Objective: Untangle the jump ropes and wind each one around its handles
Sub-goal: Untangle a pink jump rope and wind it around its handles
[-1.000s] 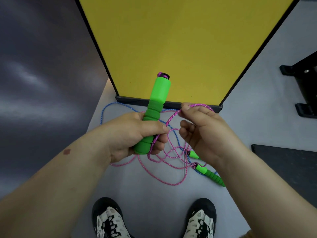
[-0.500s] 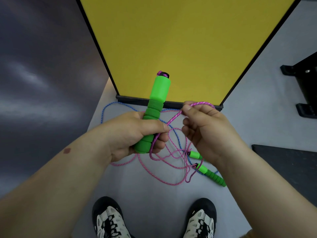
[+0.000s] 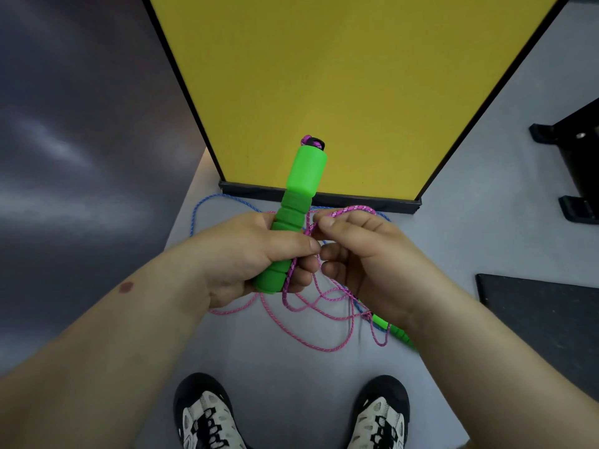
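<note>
Both hands up close on the pink rope, green handle upright between them.

The left hand [image 3: 246, 254] wraps tight around the green handle [image 3: 293, 218], thumb clamping the pink jump rope [image 3: 311, 315] against the foam; the right hand [image 3: 359, 251] pinches a loop of that rope between thumb and forefinger, now brought in right beside the handle, nearer than a second ago. Loose pink coils hang to the floor [image 3: 291, 367], tangled with the blue jump rope [image 3: 207, 202] and a second green handle [image 3: 393, 330], which has slid closer to the right wrist.
</note>
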A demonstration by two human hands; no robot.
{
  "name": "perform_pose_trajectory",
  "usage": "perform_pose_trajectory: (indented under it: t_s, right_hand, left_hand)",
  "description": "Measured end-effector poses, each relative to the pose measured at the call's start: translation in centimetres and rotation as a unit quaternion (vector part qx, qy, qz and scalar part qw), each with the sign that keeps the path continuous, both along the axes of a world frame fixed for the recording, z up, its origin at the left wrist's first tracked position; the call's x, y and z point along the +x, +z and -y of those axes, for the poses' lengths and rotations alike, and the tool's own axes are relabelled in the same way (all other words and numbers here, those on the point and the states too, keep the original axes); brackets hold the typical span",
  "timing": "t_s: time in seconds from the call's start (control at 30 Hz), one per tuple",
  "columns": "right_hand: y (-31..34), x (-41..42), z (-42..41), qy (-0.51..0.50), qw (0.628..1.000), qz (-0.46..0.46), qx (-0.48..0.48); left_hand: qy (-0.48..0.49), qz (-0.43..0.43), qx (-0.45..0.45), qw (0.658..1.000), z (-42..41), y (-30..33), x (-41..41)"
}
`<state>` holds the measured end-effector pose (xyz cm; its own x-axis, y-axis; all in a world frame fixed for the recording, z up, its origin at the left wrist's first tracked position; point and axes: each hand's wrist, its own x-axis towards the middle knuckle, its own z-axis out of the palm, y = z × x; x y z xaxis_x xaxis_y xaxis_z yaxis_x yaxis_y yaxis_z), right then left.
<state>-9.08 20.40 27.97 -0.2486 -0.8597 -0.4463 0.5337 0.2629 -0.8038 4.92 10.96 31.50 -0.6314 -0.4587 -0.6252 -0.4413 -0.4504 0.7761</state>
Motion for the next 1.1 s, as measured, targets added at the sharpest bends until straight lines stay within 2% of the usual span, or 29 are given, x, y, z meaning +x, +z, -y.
perform_pose_trajectory:
  t_s: [0.2,0.4,0.5,0.6,0.83,0.93,1.1]
  right_hand:
    - [-0.2,0.2,0.0,-0.005,1.000,-0.016,0.002]
    - [0.4,-1.3,0.3,-0.152,0.988,0.002,0.019]
    - [0.4,-1.7,0.3,-0.183,0.983,0.001,0.020]
    - [0.2,-1.4,0.3,-0.168,0.985,0.004,0.022]
    - [-0.1,0.3,-0.1,0.003,1.000,-0.009,-0.001]
    - [-0.1,0.1,0.0,-0.027,0.999,-0.026,-0.005]
    - [0.2,-0.8,0.3,-0.136,0.990,-0.028,-0.004]
  left_hand:
    - [-0.001,0.001,-0.003,1.000,0.0,0.0,-0.1]
    - [0.011,-0.003,-0.005,1.000,0.2,-0.2,0.0]
    - [0.009,-0.004,-0.006,1.000,0.2,-0.2,0.0]
    - [0.007,-0.006,-0.010,1.000,0.2,-0.2,0.1]
    - [0.011,-0.003,-0.002,1.000,0.2,-0.3,-0.1]
    - [0.020,-0.001,-0.002,1.000,0.2,-0.3,-0.1]
    - [0.019,-0.004,-0.001,1.000,0.2,-0.4,-0.1]
